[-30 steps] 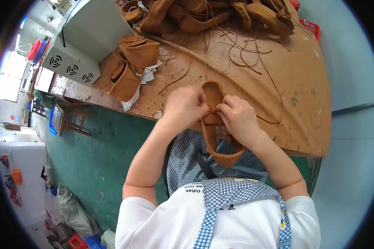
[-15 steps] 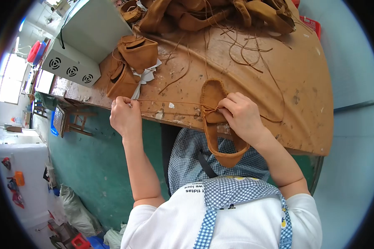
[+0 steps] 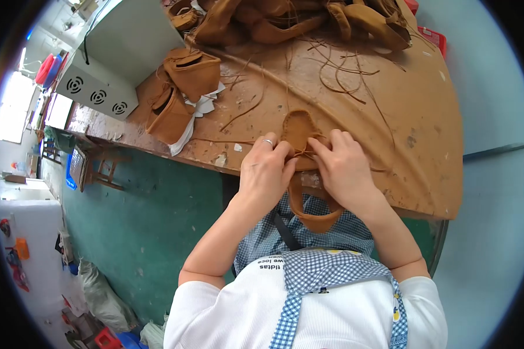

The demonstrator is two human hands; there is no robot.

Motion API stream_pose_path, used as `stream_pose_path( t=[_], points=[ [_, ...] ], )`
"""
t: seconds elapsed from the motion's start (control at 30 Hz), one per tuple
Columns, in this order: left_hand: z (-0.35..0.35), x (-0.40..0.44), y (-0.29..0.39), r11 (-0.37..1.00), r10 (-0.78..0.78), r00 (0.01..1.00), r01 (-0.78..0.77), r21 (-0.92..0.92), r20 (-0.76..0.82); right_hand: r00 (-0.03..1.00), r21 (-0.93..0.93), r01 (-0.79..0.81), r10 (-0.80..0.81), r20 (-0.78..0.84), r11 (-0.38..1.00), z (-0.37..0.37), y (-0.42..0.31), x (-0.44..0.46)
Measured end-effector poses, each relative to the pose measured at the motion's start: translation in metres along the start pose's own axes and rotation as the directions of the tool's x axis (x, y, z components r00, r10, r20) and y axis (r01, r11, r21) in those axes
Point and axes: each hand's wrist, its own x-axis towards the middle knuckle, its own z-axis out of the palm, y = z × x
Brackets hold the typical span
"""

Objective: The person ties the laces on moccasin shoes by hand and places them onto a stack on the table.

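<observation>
A brown moccasin shoe lies at the table's front edge, its open heel end hanging over my lap. A thin leather lace is knotted or looped across its front opening. My left hand, with a ring on one finger, pinches the lace at the left of the knot. On the other side, my right hand is closed on the lace beside the knot. The fingertips of both hands are close together and partly hide the knot. A lace tail runs leftward over the table.
Two more brown moccasins stand on the left with white paper. Beside them is a pale metal box with round vents. A heap of brown shoes lies at the back, with loose laces before it.
My left hand has come from the far left, where it held the lace stretched out, to the knot on the shoe. My right hand has stayed beside the knot.
</observation>
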Motion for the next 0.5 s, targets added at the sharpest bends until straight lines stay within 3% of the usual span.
stream_pose_path(
  t=[0.23, 0.5],
  points=[
    [0.015, 0.003, -0.001, 0.992, -0.127, 0.99, 0.126, 0.017, 0.053, 0.994, 0.241, -0.046, 0.069, -0.084, 0.969, 0.025, 0.012, 0.024],
    [0.018, 0.006, -0.008, 0.984, -0.178, 0.982, 0.179, -0.003, 0.064, 0.993, 0.343, -0.098, 0.116, -0.03, 0.934, 0.037, 0.019, 0.028]
  ],
)
